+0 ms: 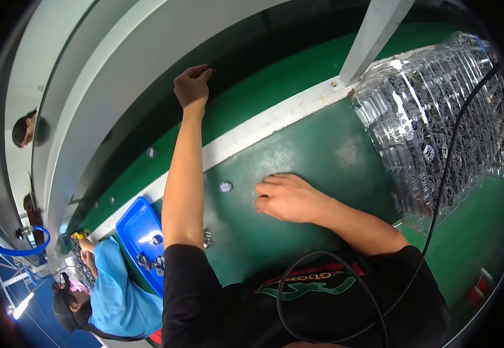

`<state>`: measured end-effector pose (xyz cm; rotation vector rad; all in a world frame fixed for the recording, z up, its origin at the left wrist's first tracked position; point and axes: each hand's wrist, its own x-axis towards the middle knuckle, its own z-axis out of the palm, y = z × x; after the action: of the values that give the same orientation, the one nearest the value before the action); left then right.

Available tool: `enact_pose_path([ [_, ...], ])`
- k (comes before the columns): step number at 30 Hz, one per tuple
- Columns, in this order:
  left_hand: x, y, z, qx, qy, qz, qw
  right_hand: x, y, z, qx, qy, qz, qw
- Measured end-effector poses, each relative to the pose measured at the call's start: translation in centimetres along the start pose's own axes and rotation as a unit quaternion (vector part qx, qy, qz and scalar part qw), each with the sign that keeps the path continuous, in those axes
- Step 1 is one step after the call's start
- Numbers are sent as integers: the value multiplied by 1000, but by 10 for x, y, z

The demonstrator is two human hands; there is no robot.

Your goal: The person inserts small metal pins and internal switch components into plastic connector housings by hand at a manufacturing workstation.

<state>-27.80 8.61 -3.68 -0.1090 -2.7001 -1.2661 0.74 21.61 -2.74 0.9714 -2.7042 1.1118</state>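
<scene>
My left hand (192,87) reaches far out over the green conveyor belt (252,95), beyond the white rail. Its fingers are pinched together; a small dark bit shows at the tips, too small to name. On the green tabletop (315,145), my right hand (289,197) rests with fingers curled inward, and what they hold, if anything, is hidden. Left of that hand lies a small round part (225,187), pale on top with a dark rim. Another small metallic part (207,238) sits beside my left upper arm, partly covered by it.
Small round parts (151,152) lie spaced along the belt. A blue tray (125,216) with several dark parts stands left of my arm. Stacked clear plastic trays (432,127) fill the right side, a black cable (452,136) crossing them. A co-worker in blue (115,296) works at left.
</scene>
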Motion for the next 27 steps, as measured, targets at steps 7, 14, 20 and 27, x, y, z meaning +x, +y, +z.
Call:
enact_pose_path([
  [7, 39, -12, 11, 76, -34, 67, 994, -2, 0, 7, 2, 11, 3, 1000],
  [14, -70, 54, -86, 39, -196, 7, 980, -3, 11, -9, 44, 107, 29, 993],
  [20, -201, 18, -138, 116, -275, 16, 954, 9, 10, -18, 76, 215, 17, 973],
  [27, -241, 15, -103, -218, -133, -115, 960, 10, -8, -7, 243, 196, 86, 946],
])
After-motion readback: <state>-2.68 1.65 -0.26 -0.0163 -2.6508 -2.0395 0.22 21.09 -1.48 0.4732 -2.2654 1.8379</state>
